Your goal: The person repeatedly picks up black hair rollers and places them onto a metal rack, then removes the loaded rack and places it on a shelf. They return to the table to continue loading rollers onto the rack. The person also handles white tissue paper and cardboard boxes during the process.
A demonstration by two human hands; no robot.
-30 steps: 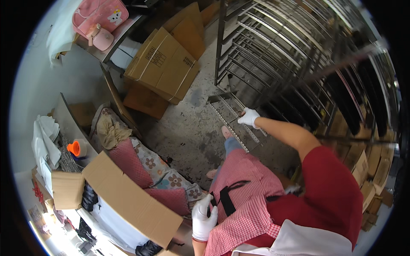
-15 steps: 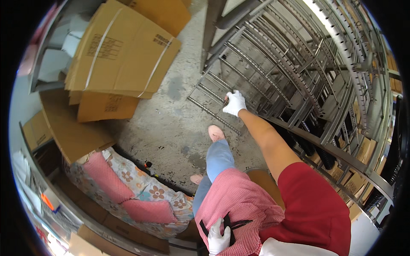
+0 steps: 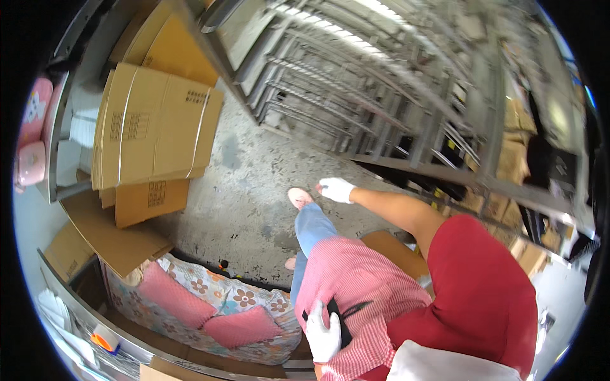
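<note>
My left hand (image 3: pixel 323 335), in a white glove, rests at my waist over the pink checked apron (image 3: pixel 356 273). Its fingers bend around a black flat object (image 3: pixel 341 324), partly hidden by them, so its kind is unclear. My right hand (image 3: pixel 335 189) reaches forward above the concrete floor, also in a white glove with bare fingertips. Its fingers are loosely bent, and nothing shows in them. The nearest thing to it is the metal rack (image 3: pixel 381 124), a frame of slotted bars and rods just beyond; hand and rack look apart.
At the left stands a strapped stack of flattened cardboard boxes (image 3: pixel 155 127). A bench at lower left carries a flowered cloth (image 3: pixel 244 297) and pink cushions (image 3: pixel 175 295). Brown cartons (image 3: pixel 508 159) sit behind the rack at the right. A round brown board (image 3: pixel 394 251) lies below my right arm.
My right hand has drawn back from the rack's bars, lower and slightly left. The view has turned, so the rack sits higher. My left hand stays at my waist on the black object.
</note>
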